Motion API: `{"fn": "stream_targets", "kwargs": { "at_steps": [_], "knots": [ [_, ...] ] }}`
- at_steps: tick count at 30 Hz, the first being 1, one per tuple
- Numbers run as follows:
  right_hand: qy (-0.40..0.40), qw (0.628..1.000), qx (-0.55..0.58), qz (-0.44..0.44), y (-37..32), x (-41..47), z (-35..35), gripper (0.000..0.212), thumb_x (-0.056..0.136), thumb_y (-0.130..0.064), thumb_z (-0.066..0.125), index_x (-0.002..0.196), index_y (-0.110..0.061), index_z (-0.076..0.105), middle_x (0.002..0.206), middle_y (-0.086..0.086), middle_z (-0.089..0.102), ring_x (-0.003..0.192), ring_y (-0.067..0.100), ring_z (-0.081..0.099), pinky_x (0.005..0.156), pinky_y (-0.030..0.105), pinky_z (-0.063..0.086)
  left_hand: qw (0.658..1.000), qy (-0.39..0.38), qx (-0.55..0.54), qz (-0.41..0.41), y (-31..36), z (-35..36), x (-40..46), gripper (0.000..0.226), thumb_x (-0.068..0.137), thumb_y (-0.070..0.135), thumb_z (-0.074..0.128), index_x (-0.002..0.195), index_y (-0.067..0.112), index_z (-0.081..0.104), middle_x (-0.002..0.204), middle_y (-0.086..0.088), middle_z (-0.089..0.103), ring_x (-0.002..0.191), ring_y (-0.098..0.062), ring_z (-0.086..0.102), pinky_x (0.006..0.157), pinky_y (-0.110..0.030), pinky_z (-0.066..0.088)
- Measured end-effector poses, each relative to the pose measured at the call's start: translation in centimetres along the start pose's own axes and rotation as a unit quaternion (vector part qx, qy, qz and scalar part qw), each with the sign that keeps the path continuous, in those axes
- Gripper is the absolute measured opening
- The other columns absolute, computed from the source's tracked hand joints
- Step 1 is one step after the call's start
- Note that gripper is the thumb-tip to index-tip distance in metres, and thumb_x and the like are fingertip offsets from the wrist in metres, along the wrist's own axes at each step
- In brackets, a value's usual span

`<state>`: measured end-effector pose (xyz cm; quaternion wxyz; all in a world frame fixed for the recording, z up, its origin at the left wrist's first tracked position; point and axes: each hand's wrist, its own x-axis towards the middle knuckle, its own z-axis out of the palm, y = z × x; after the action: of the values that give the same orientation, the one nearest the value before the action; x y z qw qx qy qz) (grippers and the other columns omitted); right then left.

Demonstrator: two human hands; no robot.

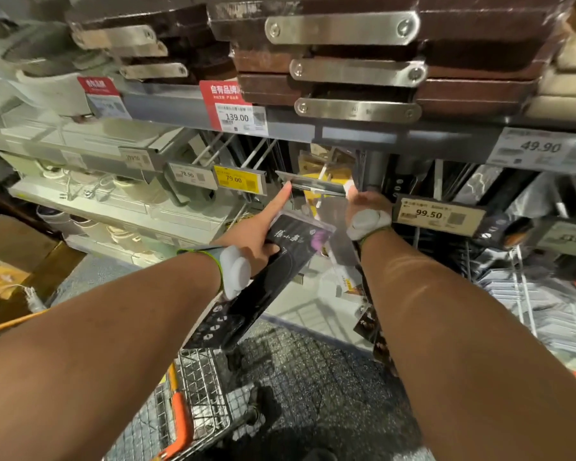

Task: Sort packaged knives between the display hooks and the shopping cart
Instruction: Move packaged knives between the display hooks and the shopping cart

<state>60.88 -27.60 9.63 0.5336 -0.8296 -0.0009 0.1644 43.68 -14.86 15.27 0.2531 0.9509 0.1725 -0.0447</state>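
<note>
The person stands close to the shelving with both arms stretched toward the hooks under the grey shelf. The left hand (256, 234) keeps a closed grip on a black packaged knife (263, 277), thumb across its upper part, while the index finger points up and touches the tilted price-tag holder (313, 184) at the end of a display hook (323, 194). The right hand (368, 207) reaches to the other end of that holder — its fingers are hidden behind it, so I cannot tell whether that grip is closed on anything. The pack hangs slantwise in the air, well above the shopping cart (193, 404) below the left forearm. It looks as if the tag has to be lifted clear so the pack's hang hole can slide on. To do it well, hold the tag up with one hand, bring the pack's top level with the hook tip, and thread it straight — a slanted pack would likely catch on the packs (326, 161) already hanging behind.
</note>
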Motion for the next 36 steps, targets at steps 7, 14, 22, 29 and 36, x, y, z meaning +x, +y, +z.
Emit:
{"fn": "stream_targets", "kwargs": {
  "at_steps": [7, 14, 22, 29, 36],
  "knots": [
    [-0.06, 0.998, 0.0, 0.015, 5.7, -2.7, -0.5, 0.045, 0.091, -0.057, 0.045, 0.088, -0.018, 0.067, 0.097, 0.009, 0.07, 0.092, 0.03, 0.066, 0.083, 0.04, 0.05, 0.998, 0.036, -0.048, 0.009, -0.2, 1.1, -0.1, 0.105, 0.09, 0.004, 0.058, 0.138, 0.068, -0.01, 0.123, -0.002, 0.065, 0.087, -0.025, 0.065, 0.086, -0.043, 0.056],
    [-0.174, 0.978, 0.111, 0.016, 8.0, -8.9, 0.8, 0.017, 0.092, -0.029, 0.062, 0.078, -0.021, 0.058, 0.083, 0.004, 0.062, 0.079, 0.025, 0.063, 0.055, 0.021, 0.045, 0.993, 0.053, -0.106, 0.018, -0.5, 2.1, 0.2, 0.104, 0.09, 0.009, 0.065, 0.141, 0.065, -0.006, 0.149, 0.007, 0.044, 0.123, -0.019, 0.055, 0.101, -0.035, 0.046],
    [-0.104, 0.992, 0.063, -0.033, 8.3, -10.0, -0.6, 0.046, 0.083, -0.056, 0.06, 0.099, -0.014, 0.07, 0.09, 0.0, 0.073, 0.085, 0.022, 0.067, 0.085, 0.041, 0.055, 0.967, 0.063, -0.244, 0.028, -1.5, 3.2, 0.9, 0.077, 0.085, 0.009, 0.067, 0.147, 0.039, 0.032, 0.131, 0.008, 0.062, 0.12, -0.012, 0.058, 0.108, -0.042, 0.043],
    [-0.025, 0.997, 0.071, -0.019, 7.7, -13.2, -0.4, 0.036, 0.092, -0.041, 0.06, 0.094, -0.006, 0.067, 0.08, 0.004, 0.065, 0.079, 0.022, 0.058, 0.077, 0.033, 0.046, 0.974, 0.064, -0.2, 0.079, -1.8, 2.8, 0.0, 0.052, 0.083, 0.019, 0.061, 0.133, 0.027, 0.048, 0.123, 0.003, 0.063, 0.112, -0.013, 0.06, 0.103, -0.035, 0.046],
    [0.031, 0.999, -0.03, -0.034, 4.8, -17.9, 5.1, 0.04, 0.089, -0.053, 0.055, 0.069, -0.019, 0.056, 0.07, 0.0, 0.052, 0.069, 0.021, 0.049, 0.068, 0.029, 0.038, 0.974, 0.087, -0.183, 0.102, -7.7, -0.3, -2.9, 0.043, 0.087, 0.006, 0.064, 0.128, 0.01, 0.054, 0.108, -0.003, 0.063, 0.103, -0.021, 0.06, 0.082, -0.019, 0.041]
  ]
}}
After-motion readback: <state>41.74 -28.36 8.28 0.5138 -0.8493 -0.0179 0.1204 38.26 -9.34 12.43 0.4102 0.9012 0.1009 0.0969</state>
